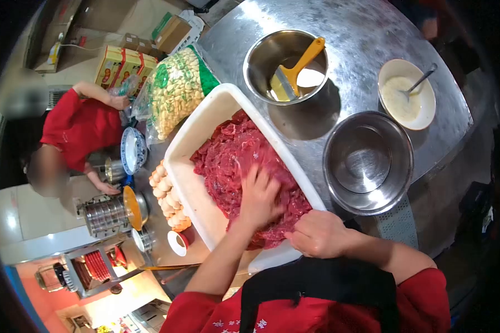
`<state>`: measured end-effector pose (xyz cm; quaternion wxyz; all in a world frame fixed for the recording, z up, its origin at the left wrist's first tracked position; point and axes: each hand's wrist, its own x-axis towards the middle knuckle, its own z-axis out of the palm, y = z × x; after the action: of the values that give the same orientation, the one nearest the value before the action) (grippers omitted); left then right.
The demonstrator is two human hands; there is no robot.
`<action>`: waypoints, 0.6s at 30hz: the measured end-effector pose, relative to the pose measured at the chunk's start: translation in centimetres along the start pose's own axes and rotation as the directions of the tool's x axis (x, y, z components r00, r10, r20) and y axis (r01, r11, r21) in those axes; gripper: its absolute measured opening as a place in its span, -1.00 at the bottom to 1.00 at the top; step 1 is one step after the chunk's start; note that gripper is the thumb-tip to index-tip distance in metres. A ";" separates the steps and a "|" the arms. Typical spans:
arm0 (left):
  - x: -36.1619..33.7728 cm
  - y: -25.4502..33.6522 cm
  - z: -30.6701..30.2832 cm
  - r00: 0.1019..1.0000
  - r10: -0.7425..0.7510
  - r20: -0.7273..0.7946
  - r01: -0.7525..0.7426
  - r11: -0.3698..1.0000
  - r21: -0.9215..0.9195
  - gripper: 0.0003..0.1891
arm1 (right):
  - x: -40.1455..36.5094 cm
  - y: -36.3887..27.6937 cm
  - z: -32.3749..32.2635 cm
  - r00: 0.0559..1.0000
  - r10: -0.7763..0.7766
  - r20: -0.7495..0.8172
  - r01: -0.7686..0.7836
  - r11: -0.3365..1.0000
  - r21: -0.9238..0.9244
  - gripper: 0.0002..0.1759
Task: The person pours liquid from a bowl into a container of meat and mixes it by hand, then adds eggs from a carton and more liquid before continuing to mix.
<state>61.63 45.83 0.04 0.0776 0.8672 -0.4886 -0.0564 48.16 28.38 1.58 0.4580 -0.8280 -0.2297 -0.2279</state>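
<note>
Raw red sliced meat (233, 150) lies heaped in a deep white plastic tub (191, 191), reaching the wall nearest me. My left hand (261, 197) presses into the meat with its fingers apart; the fingertips are partly sunk or blurred against it. Curled at the tub's near right rim is my right hand (319, 233), closed on the edge beside the meat. Its fingertips are hidden from view.
Right of the tub stand a steel pot (255, 50) with a yellow-handled brush (303, 61), a steel basin (366, 161) and a bowl of pale liquid (403, 100) with a spoon. Left are eggs (169, 194) and a bag of peeled cloves (178, 83). A co-worker (86, 125) stands beyond.
</note>
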 end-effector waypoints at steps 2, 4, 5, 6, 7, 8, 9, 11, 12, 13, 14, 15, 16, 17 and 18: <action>4.4 -2.6 -1.7 0.984 -0.130 0.118 0.107 0.978 0.181 -0.27 | 0.2 0.3 0.6 1.000 0.003 0.000 -0.003 0.999 -0.034 -0.88; 7.0 -6.2 -3.2 0.955 -0.293 0.048 0.277 0.936 0.217 -0.32 | 0.4 0.4 0.8 1.000 0.021 0.006 -0.021 0.998 -0.060 -0.87; 6.9 -8.6 -3.3 0.922 -0.385 -0.029 0.378 0.886 0.268 -0.23 | 0.6 0.1 0.6 0.999 0.025 0.025 -0.023 0.997 -0.077 -0.87; 6.7 -11.1 -3.9 0.861 -0.508 0.009 0.502 0.853 0.141 -0.17 | 0.8 -0.3 0.3 0.995 0.066 0.080 -0.057 0.992 -0.110 -0.86; 6.1 -13.0 -4.3 0.849 -0.522 0.080 0.528 0.845 -0.087 -0.15 | 1.2 -0.5 0.0 0.985 0.102 0.138 -0.081 0.986 -0.144 -0.85; 4.9 -14.1 -4.4 0.811 -0.573 0.121 0.584 0.805 -0.105 -0.13 | 1.5 -0.8 0.0 0.982 0.093 0.163 -0.068 0.986 -0.155 -0.85; 3.6 -14.7 -4.4 0.769 -0.618 0.167 0.638 0.761 -0.119 -0.10 | 1.6 -0.9 0.2 0.987 0.101 0.125 -0.075 0.978 -0.196 -0.84; 1.0 -15.0 -5.5 0.719 -0.580 0.382 0.693 0.565 -0.447 -0.09 | 1.6 -1.2 0.4 0.990 0.093 0.104 -0.065 0.968 -0.242 -0.83; -0.1 -14.7 -5.9 0.697 -0.442 0.565 0.705 0.279 -0.652 -0.08 | 1.5 -1.2 0.5 0.991 0.114 0.069 -0.094 0.966 -0.243 -0.81; -1.3 -14.1 -4.8 0.757 -0.367 0.541 0.645 0.287 -0.708 -0.11 | 1.7 -1.2 0.6 0.991 0.131 0.023 -0.121 0.962 -0.243 -0.80; -2.3 -13.1 -3.4 0.811 -0.287 0.510 0.581 0.297 -0.757 -0.13 | 1.7 -1.2 0.6 0.989 0.145 0.032 -0.132 0.957 -0.257 -0.78; -2.8 -10.1 -4.3 0.774 -0.282 0.567 0.632 0.289 -0.719 -0.20 | 1.7 -1.2 0.7 0.990 0.139 0.022 -0.128 0.957 -0.260 -0.78; -3.9 -8.6 -2.8 0.825 -0.265 0.500 0.566 0.376 -0.734 -0.27 | 1.6 -1.3 0.9 0.992 0.127 0.012 -0.120 0.959 -0.255 -0.77; -3.8 -5.2 -5.0 0.835 -0.223 0.503 0.550 0.370 -0.749 -0.31 | 1.6 -1.2 0.9 0.994 0.114 0.005 -0.108 0.961 -0.254 -0.75; -4.5 -3.2 -4.8 0.898 -0.195 0.394 0.438 0.330 -0.836 -0.24 | 1.6 -1.2 0.7 0.994 0.110 0.007 -0.105 0.960 -0.261 -0.75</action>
<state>62.85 51.71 4.25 0.4693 0.7477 -0.2029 -0.4237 48.85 29.85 2.97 0.3546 -0.8945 -0.1572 -0.2221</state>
